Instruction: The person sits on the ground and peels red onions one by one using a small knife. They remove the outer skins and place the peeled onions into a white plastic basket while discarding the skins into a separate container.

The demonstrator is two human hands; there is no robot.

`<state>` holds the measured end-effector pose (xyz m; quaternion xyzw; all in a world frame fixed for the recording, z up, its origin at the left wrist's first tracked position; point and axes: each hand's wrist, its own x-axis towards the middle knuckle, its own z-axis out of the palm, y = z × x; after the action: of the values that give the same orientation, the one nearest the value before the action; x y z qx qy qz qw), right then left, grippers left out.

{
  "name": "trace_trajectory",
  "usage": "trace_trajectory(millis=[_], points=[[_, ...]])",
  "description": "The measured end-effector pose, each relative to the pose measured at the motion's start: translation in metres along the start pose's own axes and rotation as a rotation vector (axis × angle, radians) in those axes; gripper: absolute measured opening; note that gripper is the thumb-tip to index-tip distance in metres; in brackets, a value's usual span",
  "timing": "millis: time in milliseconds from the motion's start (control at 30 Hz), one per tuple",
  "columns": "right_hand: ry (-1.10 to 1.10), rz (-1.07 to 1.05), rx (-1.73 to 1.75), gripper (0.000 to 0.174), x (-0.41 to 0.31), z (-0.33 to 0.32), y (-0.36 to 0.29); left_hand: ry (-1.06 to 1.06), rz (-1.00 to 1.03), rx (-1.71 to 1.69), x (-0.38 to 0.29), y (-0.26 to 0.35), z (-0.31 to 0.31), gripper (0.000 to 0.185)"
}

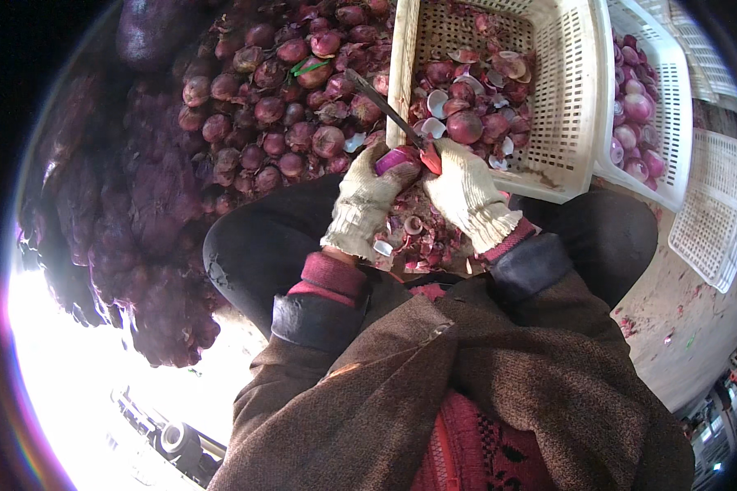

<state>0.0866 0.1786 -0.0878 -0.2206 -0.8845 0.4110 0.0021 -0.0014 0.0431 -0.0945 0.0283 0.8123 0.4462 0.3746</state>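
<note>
My left hand [368,193], in a cream knitted glove, is closed around a red onion [395,159] whose bright purple side faces up. Close beside it, my right hand [464,187], gloved alike, grips the red handle of a knife [384,105]. The dark blade points up and left, across the wooden edge of a crate. Red onions in dry skins [269,110] lie heaped beyond my left hand. Beyond my right hand, a cream plastic crate [568,116] holds onions and pale cut pieces.
A white plastic crate [678,116] of peeled onions stands at the right, near stacked crates [709,236]. Filled dark net sacks [153,159] are piled at the left. Onion skins [427,236] litter the floor between my knees.
</note>
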Motion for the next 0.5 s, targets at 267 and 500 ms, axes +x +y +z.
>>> trace_trajectory(millis=[267, 500], points=[[0.159, 0.266, 0.134, 0.017, 0.019, -0.011, 0.009, -0.092, -0.099, -0.444, -0.003, 0.004, -0.002, 0.051], [0.020, 0.173, 0.339, 0.029, 0.016, -0.019, 0.006, -0.106, -0.101, -0.594, -0.003, 0.003, -0.008, 0.036]])
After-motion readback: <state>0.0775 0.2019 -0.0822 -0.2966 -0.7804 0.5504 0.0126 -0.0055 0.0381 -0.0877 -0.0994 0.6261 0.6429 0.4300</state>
